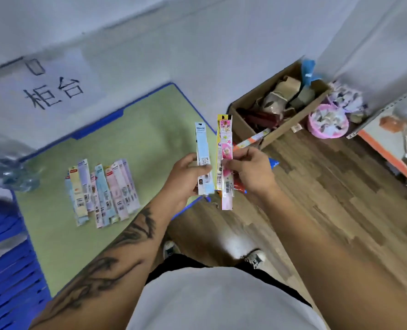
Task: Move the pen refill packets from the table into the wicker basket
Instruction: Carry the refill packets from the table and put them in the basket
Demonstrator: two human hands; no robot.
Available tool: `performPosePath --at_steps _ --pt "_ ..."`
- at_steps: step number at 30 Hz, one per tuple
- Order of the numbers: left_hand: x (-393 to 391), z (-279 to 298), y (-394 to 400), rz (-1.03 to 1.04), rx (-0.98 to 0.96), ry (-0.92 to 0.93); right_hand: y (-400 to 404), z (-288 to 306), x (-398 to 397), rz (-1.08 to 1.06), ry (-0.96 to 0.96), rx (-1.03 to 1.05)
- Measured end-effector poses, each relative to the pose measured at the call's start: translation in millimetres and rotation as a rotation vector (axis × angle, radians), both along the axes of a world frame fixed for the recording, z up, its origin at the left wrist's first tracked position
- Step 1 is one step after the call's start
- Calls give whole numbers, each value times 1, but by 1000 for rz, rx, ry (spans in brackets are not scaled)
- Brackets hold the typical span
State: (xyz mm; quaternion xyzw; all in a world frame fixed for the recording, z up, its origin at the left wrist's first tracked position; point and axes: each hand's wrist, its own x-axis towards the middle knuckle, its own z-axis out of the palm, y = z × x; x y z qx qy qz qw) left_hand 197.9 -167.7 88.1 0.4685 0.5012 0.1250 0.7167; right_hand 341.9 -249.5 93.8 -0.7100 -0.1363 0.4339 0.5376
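Left hand (188,172) gripping pale blue refill packet (203,160) upright, right hand (250,172) pinching pink and yellow cartoon packets (226,163), remaining pastel packets (102,191) fanned on green table mat (138,129), basket not visible.

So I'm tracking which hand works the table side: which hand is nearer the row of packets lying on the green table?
Left. The left hand, holding a pale blue packet, is just right of the row of packets. The right hand, holding a pink packet, is farther right, over the floor.

table (126,129): green, blue edge | held packets: pale blue (203,160); pink (226,163), perhaps cartoon-printed
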Motion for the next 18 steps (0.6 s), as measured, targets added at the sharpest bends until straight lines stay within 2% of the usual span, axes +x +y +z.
performPosePath --at_steps 8,13,18 --pt "187 27 -123 -176 -41 -167 -144 20 143 -231 3 74" --pt "277 36 -196 -217 -99 -145 -217 25 209 -428 56 129" --pt "349 43 -231 -343 -152 -168 -259 25 265 -623 114 189"
